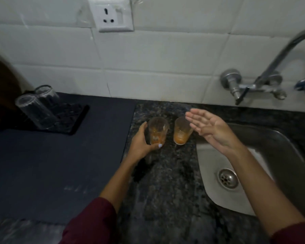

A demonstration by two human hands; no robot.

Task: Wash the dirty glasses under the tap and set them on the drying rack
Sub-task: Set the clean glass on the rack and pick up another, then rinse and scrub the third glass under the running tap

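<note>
The left hand [141,143] grips the left glass [157,131], likely to carry it to the tap [264,80] at two o'clock. The right hand [209,127], open and empty, hovers by the right glass [182,131].

White tiled wall [165,55] (socket [113,14] mounted) above dark granite counter [165,182].

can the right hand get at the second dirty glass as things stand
Probably yes. The right hand is open and holds nothing, right beside the second dirty glass on the counter. Nothing lies between them; the left hand grips only the other glass.
</note>
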